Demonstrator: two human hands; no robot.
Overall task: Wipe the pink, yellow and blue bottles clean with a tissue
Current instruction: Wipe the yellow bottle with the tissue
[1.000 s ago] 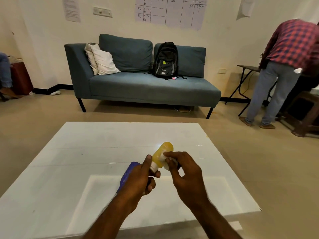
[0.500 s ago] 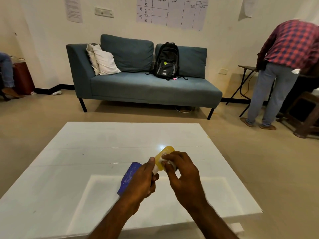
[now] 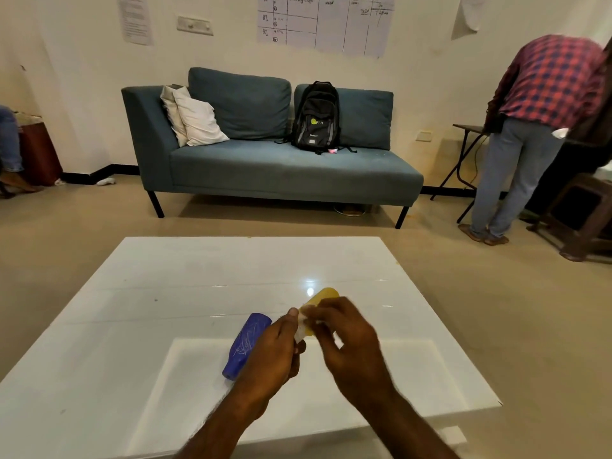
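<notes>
Two hands are working above the white table (image 3: 185,293). The left hand (image 3: 271,354) is gripping the yellow bottle (image 3: 323,298) by its capped end, tilted away over the table. The right hand (image 3: 347,339) is pinching a white tissue (image 3: 302,331) against that bottle. Just left of it, the blue bottle (image 3: 246,344) is lying on the table.

The yellow bottle (image 3: 323,298) is held tilted above the desk (image 3: 165,293), its rounded base pointing away, a white tissue (image 3: 301,329) against its lower part. The blue bottle (image 3: 246,346) lies on its side on the desk, just left of it, scratched.
</notes>
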